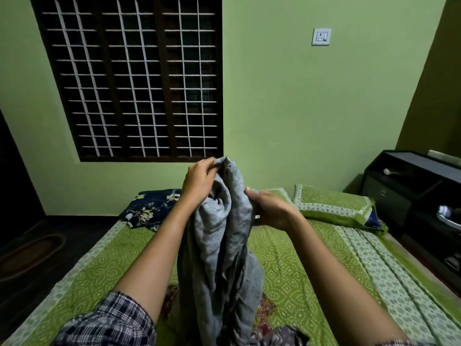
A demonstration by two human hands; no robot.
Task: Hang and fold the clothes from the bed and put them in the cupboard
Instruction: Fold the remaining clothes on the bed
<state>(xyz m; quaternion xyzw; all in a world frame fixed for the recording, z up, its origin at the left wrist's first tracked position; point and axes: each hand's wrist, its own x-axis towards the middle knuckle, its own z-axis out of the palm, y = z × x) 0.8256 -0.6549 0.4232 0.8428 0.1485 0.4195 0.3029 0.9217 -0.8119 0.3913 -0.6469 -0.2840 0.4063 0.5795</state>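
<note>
The task looks barely begun. The left hand (199, 182) pinches the top edge of a grey garment (222, 245) held up between both hands, and the right hand (273, 212) grips its side just below — the cloth hangs bunched, not yet folded. Under the wrists, patterned clothes (265, 309) lie on the bed (299, 270); beyond the left hand sits a navy floral cloth (149, 208) — no cupboard shows.

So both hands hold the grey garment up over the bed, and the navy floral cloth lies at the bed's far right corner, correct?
Not quite. The head view shows the floral cloth at the far left corner of the bed; a pillow lies at the far right. The rest stands: the left hand and right hand both hold the grey garment up over the bed.
</note>
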